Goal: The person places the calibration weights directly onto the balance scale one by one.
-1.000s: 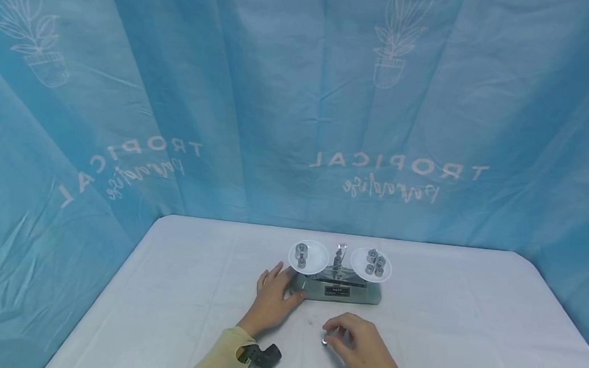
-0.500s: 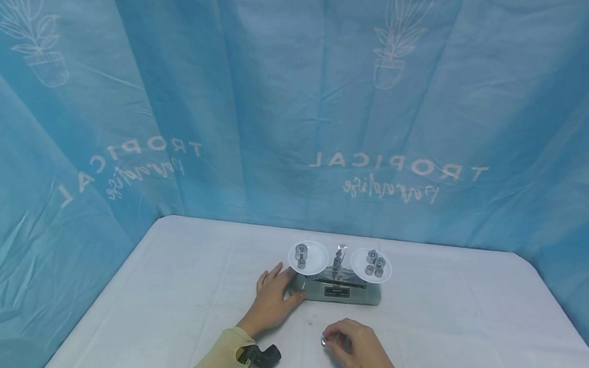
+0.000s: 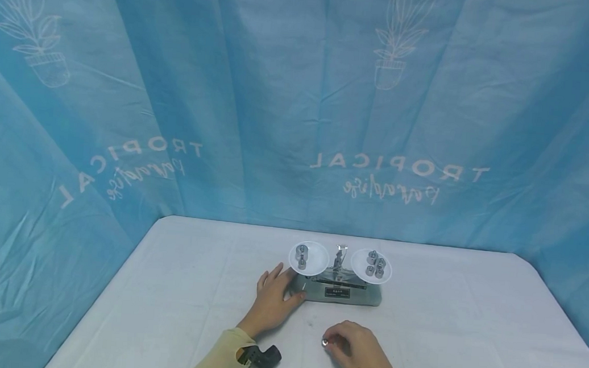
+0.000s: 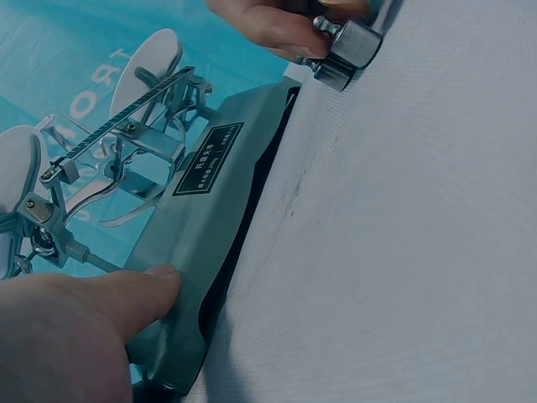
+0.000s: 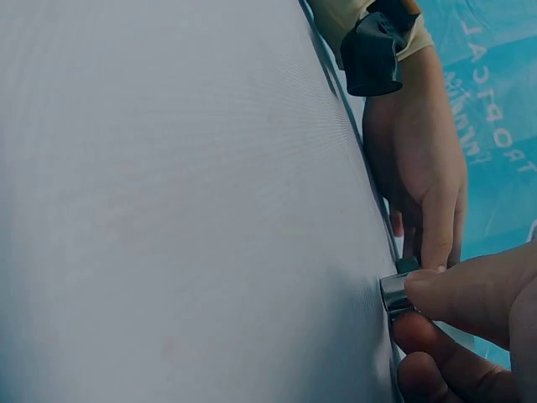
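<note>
A small balance scale point(image 3: 337, 292) with a grey-green base and two white pans stands toward the back of the table. My left hand point(image 3: 271, 302) rests at its left end, fingers outstretched and the thumb point(image 4: 155, 294) lying on the base. Nearer me, my right hand point(image 3: 359, 354) pinches a shiny metal weight point(image 5: 396, 294) between thumb and fingertips, low at the white cloth. In the left wrist view a knobbed weight point(image 4: 357, 44) and a second one point(image 4: 333, 72) show side by side at those fingers.
Metal weights stand on the left pan point(image 3: 319, 260), and several more on the right pan point(image 3: 359, 262). A black wrist-worn device point(image 3: 264, 357) juts from the left sleeve. White cloth point(image 3: 469, 333) covers the table; a blue printed curtain point(image 3: 280, 92) hangs behind.
My right hand has shifted slightly toward me, its fingers drawn a little closer round the weight. My left hand and the scale stay as they were.
</note>
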`<state>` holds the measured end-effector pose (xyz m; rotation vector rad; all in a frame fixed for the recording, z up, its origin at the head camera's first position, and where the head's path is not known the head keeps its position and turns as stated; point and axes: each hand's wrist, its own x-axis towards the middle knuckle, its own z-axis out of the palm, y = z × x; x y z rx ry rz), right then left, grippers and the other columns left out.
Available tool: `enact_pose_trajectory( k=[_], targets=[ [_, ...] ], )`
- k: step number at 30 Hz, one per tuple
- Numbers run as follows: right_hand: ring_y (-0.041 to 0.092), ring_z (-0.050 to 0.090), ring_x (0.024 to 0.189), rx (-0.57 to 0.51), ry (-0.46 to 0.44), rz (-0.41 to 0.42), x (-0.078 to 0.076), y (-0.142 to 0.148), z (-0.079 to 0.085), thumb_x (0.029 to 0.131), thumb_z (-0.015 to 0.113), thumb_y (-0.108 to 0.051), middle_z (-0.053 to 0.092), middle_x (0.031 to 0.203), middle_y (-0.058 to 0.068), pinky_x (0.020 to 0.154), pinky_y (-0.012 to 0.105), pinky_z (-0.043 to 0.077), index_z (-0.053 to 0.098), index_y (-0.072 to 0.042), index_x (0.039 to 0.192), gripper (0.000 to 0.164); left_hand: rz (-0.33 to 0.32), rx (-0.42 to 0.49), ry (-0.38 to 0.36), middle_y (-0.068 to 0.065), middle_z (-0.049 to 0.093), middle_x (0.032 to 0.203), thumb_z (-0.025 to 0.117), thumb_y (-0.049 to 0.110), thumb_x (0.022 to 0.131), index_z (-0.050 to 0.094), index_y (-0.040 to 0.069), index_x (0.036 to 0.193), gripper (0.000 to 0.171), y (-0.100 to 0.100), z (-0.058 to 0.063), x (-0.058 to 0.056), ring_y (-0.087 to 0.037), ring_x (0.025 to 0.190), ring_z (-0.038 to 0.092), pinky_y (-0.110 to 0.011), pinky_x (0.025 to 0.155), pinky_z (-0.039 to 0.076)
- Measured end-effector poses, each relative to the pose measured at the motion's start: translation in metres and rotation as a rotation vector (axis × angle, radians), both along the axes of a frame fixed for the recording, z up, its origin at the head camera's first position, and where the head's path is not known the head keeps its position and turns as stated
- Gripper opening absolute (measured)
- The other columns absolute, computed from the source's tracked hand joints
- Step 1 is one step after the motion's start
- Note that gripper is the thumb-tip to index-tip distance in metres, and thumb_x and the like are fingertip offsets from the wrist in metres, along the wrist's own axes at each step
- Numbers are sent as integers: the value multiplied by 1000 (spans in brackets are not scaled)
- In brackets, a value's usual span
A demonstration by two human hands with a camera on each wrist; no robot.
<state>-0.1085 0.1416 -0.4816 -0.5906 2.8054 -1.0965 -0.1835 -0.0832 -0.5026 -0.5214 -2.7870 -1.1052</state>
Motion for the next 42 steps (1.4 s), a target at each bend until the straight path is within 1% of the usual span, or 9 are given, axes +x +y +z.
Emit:
enact_pose_trajectory(
  k=[5,9,13,16,24,28,33,36,42],
  targets=[
    [-3,59,83,-21,24,5,0,1,-1,91,73,-18,64,89,-23,77,28,57,73,-23,93,5,0,5,3,-14,51,149,61,35,97,47,4,148,62,0,0,0,-45,146,28,-70,115,10],
    [-3,59,83,-32,34,13,0,1,-1,92,73,-18,65,89,-22,77,28,57,73,-25,92,7,5,3,1,-14,51,150,61,35,97,47,4,148,62,1,0,0,-45,146,28,-70,115,10],
    [-3,59,82,-31,21,11,0,0,0,93,73,-23,65,88,-22,76,28,57,73,-24,91,2,8,-1,-3,-14,51,150,61,36,97,47,5,148,62,1,0,0,-45,146,28,-70,116,10],
    [-3,58,81,-30,14,10,0,1,0,93,73,-26,65,88,-21,75,28,56,73,-23,89,5,7,-2,-8,-14,50,150,61,36,97,47,5,149,62,1,-1,0,-45,146,28,-70,116,10],
    [-3,56,79,-37,-3,24,0,1,2,93,73,-28,64,87,-23,73,27,55,72,-25,89,5,5,3,-8,-14,50,150,61,37,97,46,6,150,63,1,-1,0,-45,146,28,-70,115,10],
    [-4,54,76,-50,33,16,-1,1,4,92,74,-24,63,85,-23,68,24,53,72,-25,89,4,7,3,-7,-14,50,150,62,37,97,46,6,149,62,1,-1,-1,-45,146,28,-70,115,10],
    [-4,53,73,-90,114,16,-2,1,6,91,75,-17,62,84,-23,64,22,51,72,-26,87,10,9,-6,-7,-13,50,150,61,38,97,47,7,149,62,0,-3,-1,-45,146,28,-70,116,10],
    [-4,54,74,-102,149,7,-3,0,8,90,76,-18,62,84,-23,63,22,50,72,-27,86,11,8,-6,-2,-13,50,150,61,39,97,47,7,149,63,0,-3,-1,-44,146,28,-69,116,10],
    [-4,56,75,-108,167,-9,-5,-2,14,90,77,-17,65,85,-22,63,22,51,72,-27,86,11,3,-5,7,-13,51,150,61,38,97,47,6,149,63,0,-3,-1,-44,146,28,-70,115,10]
  ],
)
